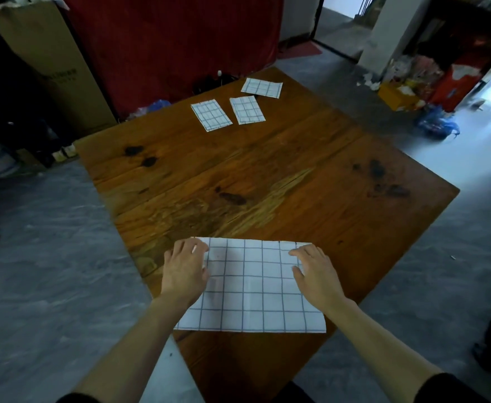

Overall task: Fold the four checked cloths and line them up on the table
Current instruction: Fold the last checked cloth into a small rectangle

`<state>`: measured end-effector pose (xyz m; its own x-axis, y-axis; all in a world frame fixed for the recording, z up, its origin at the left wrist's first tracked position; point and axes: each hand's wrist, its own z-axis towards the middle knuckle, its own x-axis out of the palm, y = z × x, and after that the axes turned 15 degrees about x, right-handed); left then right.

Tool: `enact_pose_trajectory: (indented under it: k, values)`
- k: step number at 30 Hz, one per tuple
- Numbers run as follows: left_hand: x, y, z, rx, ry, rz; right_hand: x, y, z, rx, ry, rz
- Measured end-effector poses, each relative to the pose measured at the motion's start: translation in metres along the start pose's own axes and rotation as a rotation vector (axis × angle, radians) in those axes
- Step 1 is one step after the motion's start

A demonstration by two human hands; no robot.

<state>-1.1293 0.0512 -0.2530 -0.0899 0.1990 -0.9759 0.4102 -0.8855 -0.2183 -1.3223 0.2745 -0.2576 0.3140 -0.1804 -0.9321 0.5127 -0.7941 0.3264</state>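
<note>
The big checked cloth (253, 286) lay flat at the near end of the wooden table (267, 175), its long axis running left to right, its far edge roughly square to the viewer while the table itself ran off diagonally; its near left corner hung just past the table edge. The left hand (184, 271) sat on the cloth's left side, fingers curled over the far left corner, though whether they pinched it or only pressed I could not tell; the right hand (315, 271) lay palm down on the right side, fingers loosely spread and fairly straight, pressing near the far right corner, gripping nothing. Way up at the table's far end lay three small folded cloths: the left folded cloth (211, 114) and the middle folded cloth (247, 109) side by side, just apart, long axes pointing away and slightly leftward; the right folded cloth (262, 87) beyond them, turned crosswise, close to the far corner. Between the big cloth and those three was bare, dark-knotted wood. Beyond the table's far end hung a red curtain (174, 39); a cardboard box (49, 62) stood to its left.
</note>
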Motion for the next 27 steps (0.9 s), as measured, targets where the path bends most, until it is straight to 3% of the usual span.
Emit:
enact_pose_trajectory:
  k: [8,15,27]
  values:
    - [0.040,-0.039,-0.042,0.201,0.226,-0.065,0.040,0.035,-0.055,-0.091,0.208,-0.086]
    - [0.073,-0.023,-0.076,0.210,0.117,-0.019,0.071,0.039,-0.067,-0.124,0.234,-0.141]
    - [0.079,0.025,-0.116,0.159,0.121,0.064,0.081,-0.001,-0.069,-0.052,0.223,-0.257]
